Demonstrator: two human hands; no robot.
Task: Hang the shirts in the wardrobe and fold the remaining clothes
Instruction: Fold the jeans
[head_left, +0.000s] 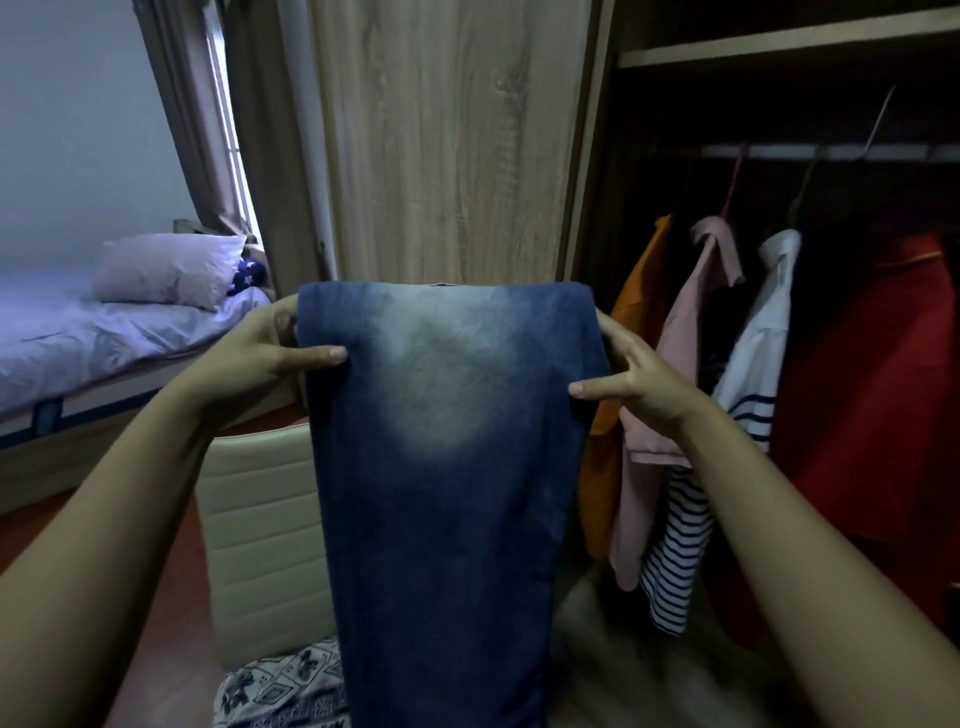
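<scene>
Two hands hold the jeans (447, 441), doubled over and hanging before me. My left hand (260, 353) and right hand (641, 382) each pinch a side edge, thumb on the front. Denim: thick, stiff-looking, faded pale at centre. Risk: the right pinch looks shallow, so weight may pull it free and skew the fold. Beyond, shirts (698, 322) hang on the wardrobe rail (831, 151).

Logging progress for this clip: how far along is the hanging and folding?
Done: shirts hang on the wardrobe rail. In hand: left hand and right hand hold jeans up by a folded edge. Left: finishing that fold, plus the patterned cloth lying below.
</scene>
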